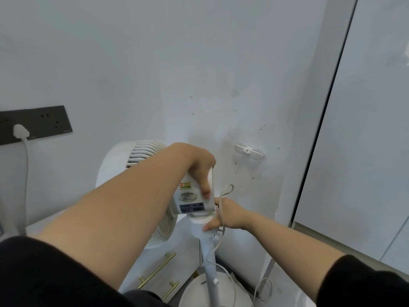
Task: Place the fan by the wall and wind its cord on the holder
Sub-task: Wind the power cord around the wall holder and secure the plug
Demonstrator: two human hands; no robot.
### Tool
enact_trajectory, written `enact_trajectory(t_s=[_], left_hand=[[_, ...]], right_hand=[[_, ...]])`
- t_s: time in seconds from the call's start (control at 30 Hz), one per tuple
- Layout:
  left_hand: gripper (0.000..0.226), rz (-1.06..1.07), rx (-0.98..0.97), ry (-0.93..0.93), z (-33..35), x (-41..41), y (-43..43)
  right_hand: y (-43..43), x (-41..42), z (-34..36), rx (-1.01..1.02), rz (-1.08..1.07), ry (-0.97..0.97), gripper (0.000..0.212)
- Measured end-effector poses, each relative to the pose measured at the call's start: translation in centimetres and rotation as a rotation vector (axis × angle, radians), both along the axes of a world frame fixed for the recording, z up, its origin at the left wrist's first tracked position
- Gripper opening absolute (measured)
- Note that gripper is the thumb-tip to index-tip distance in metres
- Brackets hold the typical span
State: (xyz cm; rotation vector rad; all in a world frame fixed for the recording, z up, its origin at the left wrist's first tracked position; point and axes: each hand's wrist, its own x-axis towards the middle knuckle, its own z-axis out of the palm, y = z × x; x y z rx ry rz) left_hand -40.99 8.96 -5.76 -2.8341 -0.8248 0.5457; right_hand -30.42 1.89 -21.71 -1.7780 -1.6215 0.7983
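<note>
A white standing fan (141, 156) stands close to the white wall, its grille facing left and its round base (199, 291) on the floor. My left hand (199, 167) grips the top of the fan's motor housing, thumb over the label. My right hand (228, 216) holds the neck of the pole just under the housing, with the thin white cord (228, 189) looping over it. The cord trails down along the pole to the floor at the lower right. A white winged cord holder (249, 150) is fixed on the wall, to the right of and above my hands, with nothing wound on it.
A dark socket strip (44, 122) on the wall at left holds a white plug (21, 130) with its cable hanging down. A white cabinet with brass handles (157, 270) stands left of the fan's pole. A glass partition (365, 129) runs along the right.
</note>
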Motion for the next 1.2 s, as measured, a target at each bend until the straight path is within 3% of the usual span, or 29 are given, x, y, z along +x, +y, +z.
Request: enact_trajectory(t_s=[0.13, 0.27, 0.37, 0.47, 0.57, 0.67, 0.83, 0.93, 1.03, 1.2], left_hand=[[0.082, 0.028, -0.042, -0.048, -0.6, 0.9, -0.2], [0.086, 0.056, -0.103, -0.041, -0.9, 2.2, -1.0], [0.099, 0.118, -0.126, -0.003, -0.8, 2.3, -1.0], [0.109, 0.092, -0.103, 0.028, -0.8, 2.4, -1.3], [0.087, -0.028, -0.146, -0.079, -0.9, 3.1, -2.8], [0.055, -0.049, -0.37, -0.299, -1.0, 4.6, -4.0], [0.016, -0.003, -0.572, -0.515, -1.9, 6.5, -4.1], [0.012, 0.027, -0.671, -0.618, -2.3, 7.3, -4.2], [0.021, 0.076, -0.591, -0.719, -2.4, 8.2, -3.4], [0.021, 0.173, -0.13, -0.68, -2.0, 9.3, -0.1]], right_hand=[[-0.3, 1.3, 0.0, -0.079, -0.016, 0.002, 0.06], [-1.0, 3.5, 1.3, -0.152, -0.069, -0.209, 0.05], [-2.4, 5.8, 3.9, -0.051, -0.261, -0.275, 0.029], [-3.6, 8.1, 6.9, 0.139, -0.461, -0.291, 0.031], [-4.7, 9.0, 9.9, 0.349, -0.66, -0.156, 0.034], [-6.1, 9.0, 12.7, 0.5, -0.772, -0.067, 0.032], [-7.7, 8.7, 13.6, 0.558, -0.783, -0.118, 0.031], [-7.6, 8.7, 13.3, 0.557, -0.757, -0.147, 0.031], [-7.1, 9.3, 13.1, 0.554, -0.745, -0.142, 0.032], [-5.6, 10.9, 11.9, 0.538, -0.734, -0.129, 0.022]])
